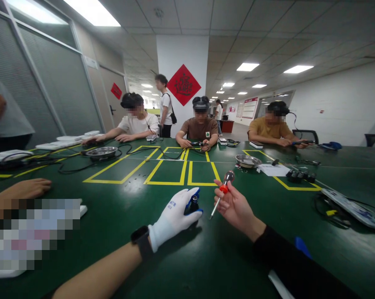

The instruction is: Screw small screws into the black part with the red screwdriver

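Note:
My left hand (pixel 175 214), in a white work glove with blue fingertips, is closed around a small black cylindrical part (pixel 194 202). The part's top end shows between thumb and fingers; the rest is hidden by the glove. To its right, my bare right hand (pixel 237 207) grips a screwdriver (pixel 228 178) with a dark clear and red handle. The metal shaft slants down to the left, its tip apart from the black part. Both hands are over the near side of the green table (pixel 162 265).
At the left lie a co-worker's forearm and hand (pixel 28 190). Metal bowls (pixel 248 161) stand farther back, with several black parts (pixel 301 176) beside a paper (pixel 273 169). A power strip (pixel 352 207) with cables lies at right. Several people sit across the table.

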`<state>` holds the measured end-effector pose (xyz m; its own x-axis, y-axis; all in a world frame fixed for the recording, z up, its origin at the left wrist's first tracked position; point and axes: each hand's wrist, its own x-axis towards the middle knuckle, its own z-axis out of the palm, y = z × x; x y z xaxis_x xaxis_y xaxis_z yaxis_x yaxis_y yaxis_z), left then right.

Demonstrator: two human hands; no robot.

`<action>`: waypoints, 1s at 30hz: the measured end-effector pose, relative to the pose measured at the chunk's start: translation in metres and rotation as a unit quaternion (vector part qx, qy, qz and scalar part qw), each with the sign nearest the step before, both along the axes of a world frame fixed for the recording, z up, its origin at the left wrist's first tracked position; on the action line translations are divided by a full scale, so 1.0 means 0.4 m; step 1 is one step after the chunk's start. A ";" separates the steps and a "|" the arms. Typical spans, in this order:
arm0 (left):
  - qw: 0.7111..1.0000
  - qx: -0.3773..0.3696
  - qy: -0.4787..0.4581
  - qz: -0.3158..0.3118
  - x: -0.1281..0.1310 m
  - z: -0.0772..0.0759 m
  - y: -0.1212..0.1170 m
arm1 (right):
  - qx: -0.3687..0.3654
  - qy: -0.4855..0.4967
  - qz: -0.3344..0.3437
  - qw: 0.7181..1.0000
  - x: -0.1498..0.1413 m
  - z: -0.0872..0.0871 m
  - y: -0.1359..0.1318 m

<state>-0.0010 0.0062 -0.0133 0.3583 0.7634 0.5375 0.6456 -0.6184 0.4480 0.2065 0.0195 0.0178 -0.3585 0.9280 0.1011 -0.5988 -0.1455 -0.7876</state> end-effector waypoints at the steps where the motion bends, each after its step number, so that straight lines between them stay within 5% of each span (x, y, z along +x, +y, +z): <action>1: 1.000 0.005 0.002 0.003 0.000 -0.001 0.001 | 0.003 0.005 -0.001 1.000 -0.003 0.001 -0.003; 30: 0.999 -0.035 0.018 -0.004 -0.005 -0.013 0.009 | 0.007 0.082 -0.025 0.996 -0.028 -0.012 -0.020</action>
